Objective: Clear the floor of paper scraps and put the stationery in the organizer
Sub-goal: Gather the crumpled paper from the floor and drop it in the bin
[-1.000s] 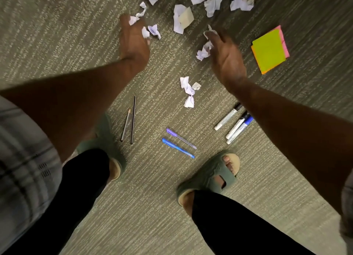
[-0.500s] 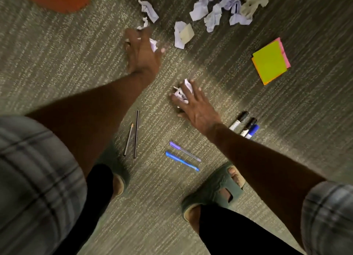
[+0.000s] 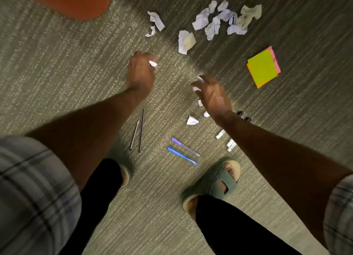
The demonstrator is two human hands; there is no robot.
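Note:
My left hand [image 3: 142, 71] is closed on white paper scraps [image 3: 153, 63] above the carpet. My right hand [image 3: 214, 97] grips crumpled scraps [image 3: 196, 83] at its fingertips. Small scraps [image 3: 192, 120] lie on the floor just under my right wrist. Farther off lie a heap of crumpled paper [image 3: 219, 22], a scrap pair [image 3: 155, 23] and a scrap with a beige note [image 3: 186, 41]. Two pencils [image 3: 138, 133], a purple pen [image 3: 185, 146], a blue pen [image 3: 182, 158] and markers [image 3: 228, 142], partly hidden by my right arm, lie near my feet.
A stack of green, orange and pink sticky notes [image 3: 263, 67] lies at the right. An orange object [image 3: 76, 2] fills the top left corner. My sandalled feet [image 3: 212, 182] stand on the grey-green carpet [image 3: 57, 73] close to the pens.
My left hand has drawn back from the far scraps with paper in it. My right hand has lifted off the floor with scraps, leaving small pieces behind.

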